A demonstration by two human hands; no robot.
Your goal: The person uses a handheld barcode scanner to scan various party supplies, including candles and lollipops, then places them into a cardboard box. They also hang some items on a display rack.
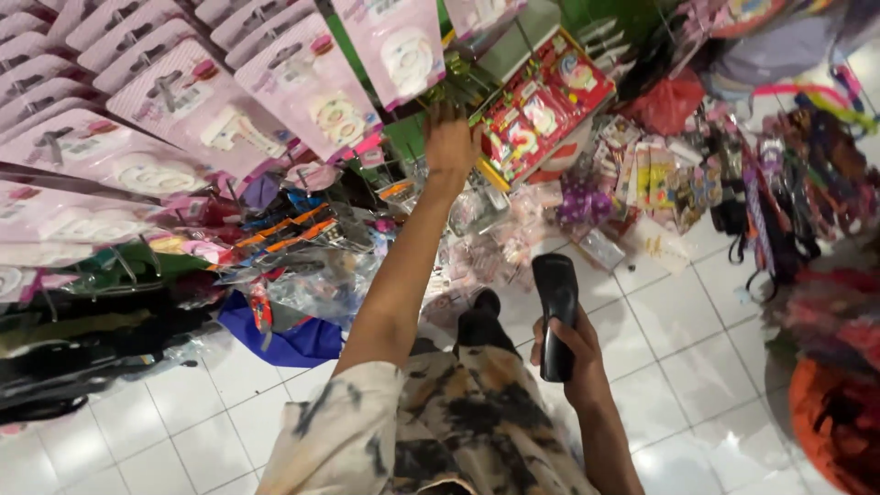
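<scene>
- Gripping a black handheld scanner [556, 312], the right hand [576, 359] has its fingers [555, 333] curled around the lower body; the scanner stands upright, low in the middle of the view, above the white tiled floor [678, 367]
- the left hand [449, 142] is stretched up to a hanging gold-and-green item [456, 92]; its fingers are hidden against that item, so I cannot tell whether they pinch it or merely touch it
- just right of that hand hangs a red carded toy pack [541, 105]; to the left, rows of pink blister cards [192, 101] overlap on hooks
- a mottled cream-and-black sleeve [348, 431] covers the left upper arm
</scene>
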